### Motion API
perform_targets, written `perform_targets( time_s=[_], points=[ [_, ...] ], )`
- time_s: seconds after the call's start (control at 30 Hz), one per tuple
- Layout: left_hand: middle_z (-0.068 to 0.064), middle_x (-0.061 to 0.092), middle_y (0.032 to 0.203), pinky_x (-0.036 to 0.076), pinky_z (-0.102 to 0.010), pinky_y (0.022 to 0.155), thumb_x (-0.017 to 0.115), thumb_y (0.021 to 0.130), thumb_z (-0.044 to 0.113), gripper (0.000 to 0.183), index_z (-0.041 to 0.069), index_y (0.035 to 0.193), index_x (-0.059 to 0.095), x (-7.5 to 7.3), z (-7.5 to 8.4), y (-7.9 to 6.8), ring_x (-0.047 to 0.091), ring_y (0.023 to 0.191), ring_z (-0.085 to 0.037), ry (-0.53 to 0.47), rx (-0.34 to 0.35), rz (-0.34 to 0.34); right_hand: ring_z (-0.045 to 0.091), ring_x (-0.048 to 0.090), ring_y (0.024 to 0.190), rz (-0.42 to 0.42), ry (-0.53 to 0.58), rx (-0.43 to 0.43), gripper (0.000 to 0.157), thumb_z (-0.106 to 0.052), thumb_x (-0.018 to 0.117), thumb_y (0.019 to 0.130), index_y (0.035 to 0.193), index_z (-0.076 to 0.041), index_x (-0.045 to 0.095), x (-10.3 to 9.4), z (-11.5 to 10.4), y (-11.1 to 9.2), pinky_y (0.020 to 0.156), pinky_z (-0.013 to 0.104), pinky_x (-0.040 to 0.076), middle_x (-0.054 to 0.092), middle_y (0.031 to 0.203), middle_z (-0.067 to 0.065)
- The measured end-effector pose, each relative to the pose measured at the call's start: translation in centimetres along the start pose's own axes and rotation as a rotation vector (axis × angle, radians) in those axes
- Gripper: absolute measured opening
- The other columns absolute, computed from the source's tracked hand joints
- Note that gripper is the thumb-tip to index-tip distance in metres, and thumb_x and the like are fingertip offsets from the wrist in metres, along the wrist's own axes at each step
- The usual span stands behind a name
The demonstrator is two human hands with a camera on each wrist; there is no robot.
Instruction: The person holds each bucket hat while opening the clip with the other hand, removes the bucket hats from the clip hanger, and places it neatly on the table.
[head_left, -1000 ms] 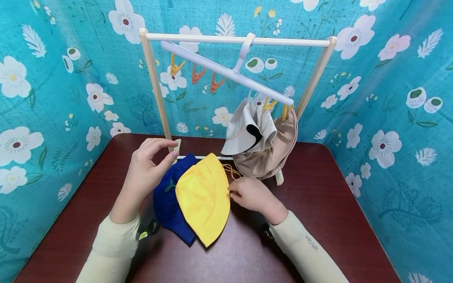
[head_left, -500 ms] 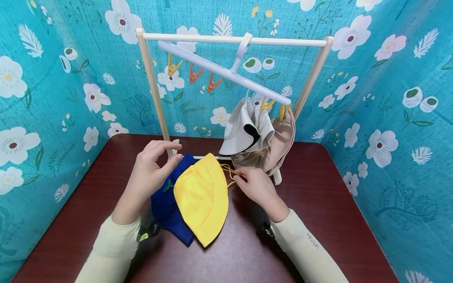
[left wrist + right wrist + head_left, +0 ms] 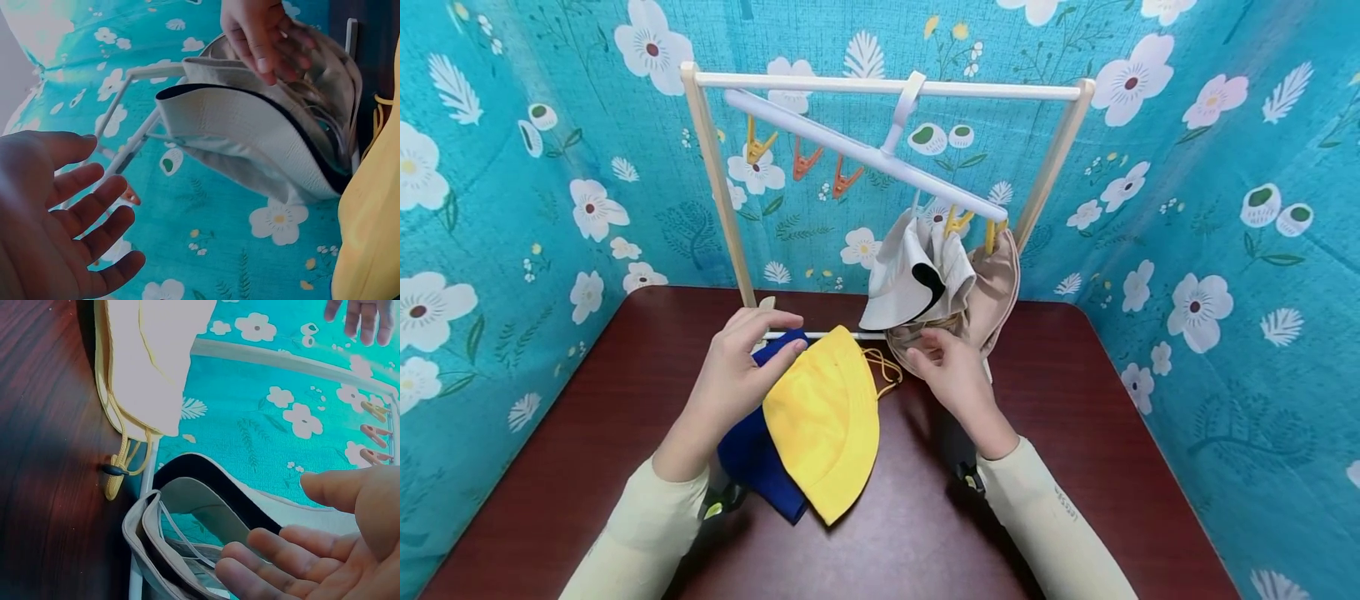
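My left hand (image 3: 741,358) is raised over the navy hat (image 3: 763,471) with thumb and fingers apart; the left wrist view shows nothing in its palm. My right hand (image 3: 958,375) holds nothing and stands in front of the hanging hats, its fingers loosely bent and overlapping the beige hat (image 3: 997,287). A yellow bucket hat (image 3: 823,425) lies partly over the navy one on the table, its drawcord (image 3: 125,456) loose on the right side. Beside the beige hat hangs a pale grey cap (image 3: 895,292) with a black-edged brim, clipped to a lilac hanger (image 3: 865,154).
A wooden rack (image 3: 1060,158) carries the hanger, which slopes down to the right. On its raised left end hang a yellow clip (image 3: 760,146) and two orange clips (image 3: 845,177) with nothing in them. Flowered turquoise cloth (image 3: 587,108) surrounds the dark red table (image 3: 647,375) behind and at the sides.
My right hand has left the edge of the yellow hat and its drawcord, rising toward the hanging hats. My left hand has shifted slightly right, and its fingers stay apart.
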State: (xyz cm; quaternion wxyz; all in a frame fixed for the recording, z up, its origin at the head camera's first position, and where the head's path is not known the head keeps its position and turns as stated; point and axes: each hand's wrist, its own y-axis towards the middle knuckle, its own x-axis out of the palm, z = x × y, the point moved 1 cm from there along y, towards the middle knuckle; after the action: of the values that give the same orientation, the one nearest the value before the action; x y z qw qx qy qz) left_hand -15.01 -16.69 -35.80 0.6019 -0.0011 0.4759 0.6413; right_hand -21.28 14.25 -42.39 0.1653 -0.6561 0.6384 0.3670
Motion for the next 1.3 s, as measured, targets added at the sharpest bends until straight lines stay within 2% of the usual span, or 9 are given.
perform_targets(
  time_s=[0.2,0.33,0.57,0.73,1.0,1.17,1.3],
  points=[
    [0.002,0.071,0.119,0.051,-0.045,0.103,0.075,0.095,0.027,0.031,0.017,0.124,0.07,1.7,-0.8,0.6,0.062,0.117,-0.016,-0.035,-0.07,-0.084,0.025,0.073,0.104,0.01,0.011,0.029,0.051,-0.039,0.071,0.096,0.137,-0.01,0.063,-0.4,0.0,0.2,0.088,0.045,0.057,0.074,0.121,0.008],
    [0.003,0.07,0.12,0.053,-0.042,0.1,0.074,0.096,0.033,0.033,0.019,0.126,0.069,2.6,-1.0,1.4,0.063,0.115,-0.014,-0.049,-0.104,-0.111,0.026,0.073,0.103,0.008,0.023,0.025,0.053,-0.039,0.071,0.096,0.138,-0.009,0.062,-0.6,0.0,0.2,0.086,0.045,0.058,0.074,0.12,0.007],
    [0.004,0.071,0.12,0.054,-0.039,0.088,0.075,0.094,0.038,0.037,0.02,0.126,0.07,3.7,-0.2,3.2,0.059,0.112,-0.014,-0.104,-0.104,-0.058,0.028,0.072,0.104,0.005,0.044,0.03,0.053,-0.039,0.071,0.096,0.138,-0.009,0.062,-0.7,0.0,0.2,0.087,0.046,0.058,0.073,0.12,0.009],
    [0.004,0.07,0.121,0.055,-0.04,0.091,0.074,0.094,0.043,0.04,0.019,0.127,0.069,4.3,0.6,5.0,0.063,0.111,-0.013,-0.131,-0.108,-0.031,0.028,0.072,0.104,0.014,0.048,0.027,0.051,-0.039,0.071,0.097,0.137,-0.009,0.062,-0.7,0.0,0.3,0.087,0.046,0.058,0.073,0.119,0.009],
    [0.004,0.071,0.122,0.054,-0.04,0.094,0.071,0.095,0.047,0.041,0.022,0.127,0.069,5.1,1.5,8.5,0.063,0.111,-0.008,-0.186,-0.146,-0.007,0.027,0.072,0.103,0.03,0.061,0.019,0.048,-0.036,0.072,0.097,0.136,-0.01,0.063,-0.5,0.3,0.5,0.086,0.044,0.059,0.073,0.12,0.009],
    [0.009,0.071,0.121,0.051,-0.036,0.093,0.069,0.096,0.049,0.041,0.024,0.127,0.069,5.6,2.2,10.6,0.061,0.111,-0.007,-0.172,-0.145,0.005,0.024,0.072,0.102,0.044,0.068,0.014,0.046,-0.035,0.072,0.097,0.134,-0.01,0.064,-0.5,0.4,0.5,0.086,0.042,0.059,0.073,0.121,0.008],
    [0.006,0.071,0.121,0.052,-0.035,0.091,0.071,0.096,0.045,0.04,0.021,0.127,0.069,6.1,2.9,12.0,0.062,0.111,-0.01,-0.158,-0.125,0.023,0.023,0.072,0.102,0.052,0.077,0.008,0.044,-0.034,0.072,0.097,0.134,-0.011,0.065,-0.5,0.3,0.4,0.084,0.042,0.06,0.073,0.122,0.007]
  ],
)
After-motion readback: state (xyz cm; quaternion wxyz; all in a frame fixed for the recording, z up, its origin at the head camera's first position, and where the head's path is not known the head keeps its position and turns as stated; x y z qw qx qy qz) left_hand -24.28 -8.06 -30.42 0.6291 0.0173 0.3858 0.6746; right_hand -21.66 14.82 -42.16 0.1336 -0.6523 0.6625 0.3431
